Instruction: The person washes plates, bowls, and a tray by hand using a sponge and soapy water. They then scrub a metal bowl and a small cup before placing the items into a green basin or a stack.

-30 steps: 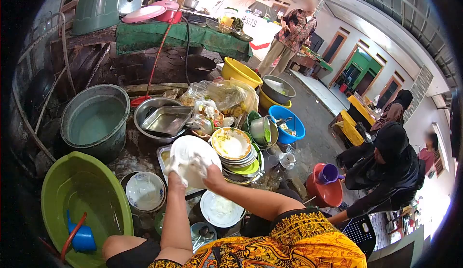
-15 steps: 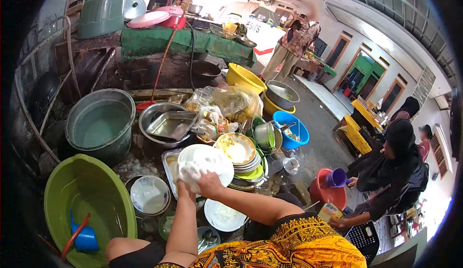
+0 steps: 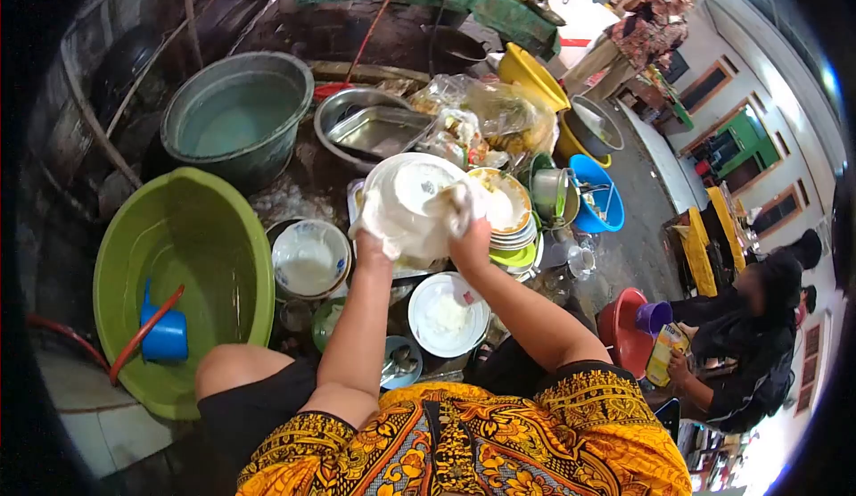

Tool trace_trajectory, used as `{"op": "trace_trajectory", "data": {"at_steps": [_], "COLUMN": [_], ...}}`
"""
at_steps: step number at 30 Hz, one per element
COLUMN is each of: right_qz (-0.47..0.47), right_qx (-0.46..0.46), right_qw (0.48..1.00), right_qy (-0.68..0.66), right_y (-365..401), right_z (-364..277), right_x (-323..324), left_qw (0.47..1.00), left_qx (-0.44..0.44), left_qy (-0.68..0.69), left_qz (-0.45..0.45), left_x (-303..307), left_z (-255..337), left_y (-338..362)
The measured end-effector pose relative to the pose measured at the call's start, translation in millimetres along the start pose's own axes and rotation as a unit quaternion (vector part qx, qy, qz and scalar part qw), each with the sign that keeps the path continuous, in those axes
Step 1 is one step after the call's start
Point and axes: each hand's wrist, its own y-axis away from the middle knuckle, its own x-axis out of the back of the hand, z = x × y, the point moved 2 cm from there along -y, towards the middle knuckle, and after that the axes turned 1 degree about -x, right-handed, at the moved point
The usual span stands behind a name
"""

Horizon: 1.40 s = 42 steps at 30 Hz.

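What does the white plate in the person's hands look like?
The white plate is round, glossy like ceramic, with a ring around its middle. It is held tilted above the stacked dishes, smeared with soap foam. The left hand grips its lower edge; the right hand presses a foamy white wad against its right side.

both bare arms reach forward and up, close together, elbows bent a little. left hand (image 3: 371,231) is the lower one, fingers curled in a tight grip and all soapy. right hand (image 3: 467,233) sits just beside it, wrist bent, fingers clenched too
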Motion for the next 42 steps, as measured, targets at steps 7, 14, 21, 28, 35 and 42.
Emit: {"op": "trace_trajectory", "data": {"at_steps": [7, 14, 21, 28, 35, 42], "right_qz": [-0.216, -0.273, -0.132, -0.094, -0.16, -0.139], "right_qx": [0.231, 0.141, -0.219, -0.306, -0.287, -0.277], "right_qw": [0.946, 0.95, 0.963, 0.937, 0.926, 0.898], "right_qy": [0.069, -0.053, -0.088, -0.14, -0.185, -0.313], "right_y": [28, 29, 17, 7, -6, -18], "right_z": [-34, -12, 50, 148, 132, 145], "right_x": [-21, -18, 10, 17, 34, 56], "left_qw": [0.991, 0.992, 0.491, 0.455, 0.428, 0.461], "left_qx": [-0.024, -0.049, -0.323, -0.182, -0.132, -0.043], "left_qy": [-0.059, -0.1, -0.789, -0.834, -0.838, -0.83], "left_qz": [0.118, 0.051, 0.178, 0.254, 0.313, 0.31], "left_x": [3, 5, 48, 68, 133, 193], "left_z": [9, 68, 89, 87, 54, 37], "left_y": [17, 3, 14, 28, 36, 39]}}
